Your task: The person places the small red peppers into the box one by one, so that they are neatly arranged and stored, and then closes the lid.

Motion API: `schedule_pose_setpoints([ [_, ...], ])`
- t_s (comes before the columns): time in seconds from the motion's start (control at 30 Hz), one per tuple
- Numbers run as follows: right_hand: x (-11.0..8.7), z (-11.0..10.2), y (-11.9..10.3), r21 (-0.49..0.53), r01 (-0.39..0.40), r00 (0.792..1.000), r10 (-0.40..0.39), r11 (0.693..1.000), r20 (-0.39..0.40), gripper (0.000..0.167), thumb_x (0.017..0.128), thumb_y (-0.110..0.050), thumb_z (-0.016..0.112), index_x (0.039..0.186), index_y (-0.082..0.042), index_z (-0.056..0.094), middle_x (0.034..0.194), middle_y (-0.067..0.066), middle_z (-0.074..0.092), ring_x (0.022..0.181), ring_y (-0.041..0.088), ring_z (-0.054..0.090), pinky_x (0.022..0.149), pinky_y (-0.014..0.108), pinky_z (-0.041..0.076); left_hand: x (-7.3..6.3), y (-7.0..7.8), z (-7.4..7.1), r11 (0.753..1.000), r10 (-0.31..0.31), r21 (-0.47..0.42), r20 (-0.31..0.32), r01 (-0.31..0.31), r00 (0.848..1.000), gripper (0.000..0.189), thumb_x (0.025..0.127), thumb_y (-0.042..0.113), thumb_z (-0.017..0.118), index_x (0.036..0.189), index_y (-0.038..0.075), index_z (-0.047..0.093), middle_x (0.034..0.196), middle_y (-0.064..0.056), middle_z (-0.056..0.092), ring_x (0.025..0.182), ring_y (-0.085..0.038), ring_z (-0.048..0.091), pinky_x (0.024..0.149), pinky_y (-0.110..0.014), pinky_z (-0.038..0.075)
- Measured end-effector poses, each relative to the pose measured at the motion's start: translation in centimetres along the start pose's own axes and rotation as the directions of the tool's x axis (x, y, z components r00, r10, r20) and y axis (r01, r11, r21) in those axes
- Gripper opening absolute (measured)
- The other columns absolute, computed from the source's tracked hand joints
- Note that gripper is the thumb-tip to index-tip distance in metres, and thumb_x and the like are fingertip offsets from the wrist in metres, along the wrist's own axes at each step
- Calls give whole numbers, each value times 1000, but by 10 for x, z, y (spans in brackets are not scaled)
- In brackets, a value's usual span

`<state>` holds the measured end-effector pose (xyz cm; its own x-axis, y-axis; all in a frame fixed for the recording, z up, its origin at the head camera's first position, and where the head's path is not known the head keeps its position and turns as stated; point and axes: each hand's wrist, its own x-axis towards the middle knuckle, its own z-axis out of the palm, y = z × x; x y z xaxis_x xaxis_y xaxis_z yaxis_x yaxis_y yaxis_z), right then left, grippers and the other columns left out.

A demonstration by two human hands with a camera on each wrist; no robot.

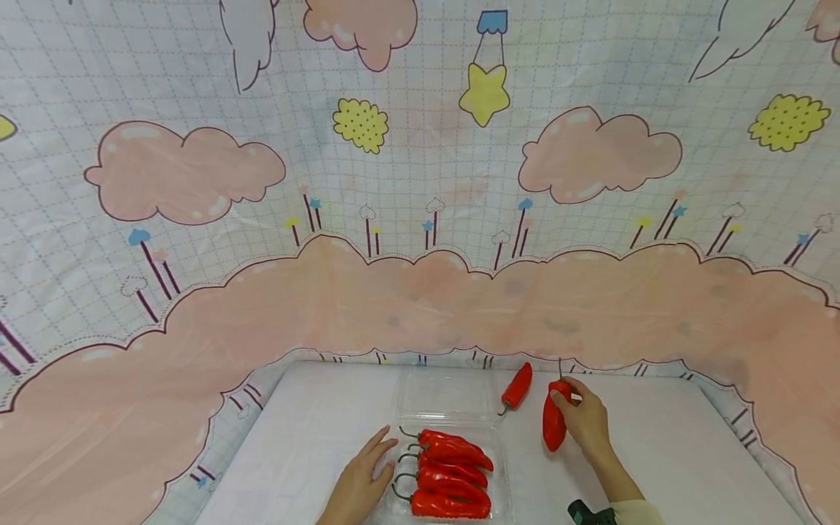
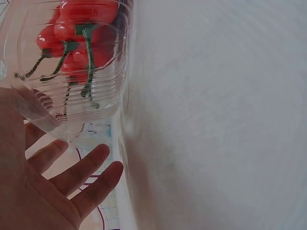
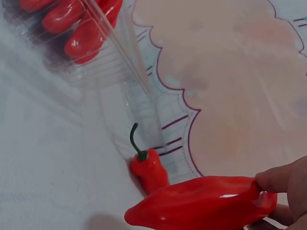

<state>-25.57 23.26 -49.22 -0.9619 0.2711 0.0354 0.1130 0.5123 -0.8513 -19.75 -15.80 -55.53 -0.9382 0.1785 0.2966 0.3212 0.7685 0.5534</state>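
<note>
My right hand [image 1: 586, 415] grips a red pepper [image 1: 554, 426] near its stem end, right of the clear plastic box [image 1: 502, 481]. In the right wrist view the held pepper [image 3: 201, 203] lies sideways, its pointed tip to the left. Another red pepper [image 1: 517, 386] with a green stem rests on the table nearby. Several red peppers [image 1: 453, 477] lie in a row inside the box, stems toward the left. At the box's left side is my left hand [image 1: 361, 477], fingers spread and relaxed, holding nothing. The left wrist view shows its fingers [image 2: 98, 189] close to the ribbed box wall.
The box's transparent lid [image 1: 449, 394] is folded back toward the far edge of the white table [image 1: 328, 408]. Behind stands a patterned cloth [image 1: 407, 306] with clouds and stars. A dark device [image 1: 590, 514] sits at the right wrist.
</note>
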Motion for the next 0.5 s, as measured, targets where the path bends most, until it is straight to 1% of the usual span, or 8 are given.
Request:
schedule_pose_setpoints([
  [0.17, -3, -1, -5, 19, 3, 1000, -3, 1000, 3, 53, 99, -21, 54, 147, -2, 41, 138, 31, 51, 120, 46, 54, 92, 51, 56, 1, -1, 0, 1000, -6, 2, 7, 6, 1000, 35, 92, 19, 64, 127, 14, 64, 147, -5, 53, 124, -28, 60, 98, -51, 51],
  [0.3, -6, -1, -9, 23, 23, 1000, -23, 999, -4, 53, 99, -21, 55, 147, -3, 40, 138, 30, 51, 120, 46, 53, 90, 51, 57, 1, -1, 0, 1000, -13, 2, 14, 13, 1000, 35, 92, 19, 64, 127, 14, 64, 147, -5, 52, 125, -29, 60, 98, -51, 51],
  [0.5, -12, -1, -15, 39, 34, 999, -34, 999, -2, 53, 98, -21, 55, 147, -6, 40, 138, 28, 51, 120, 44, 52, 88, 50, 58, 2, -1, 0, 1000, -10, 3, 19, 10, 1000, 36, 92, 19, 64, 127, 14, 64, 148, -5, 52, 125, -29, 59, 98, -51, 51],
])
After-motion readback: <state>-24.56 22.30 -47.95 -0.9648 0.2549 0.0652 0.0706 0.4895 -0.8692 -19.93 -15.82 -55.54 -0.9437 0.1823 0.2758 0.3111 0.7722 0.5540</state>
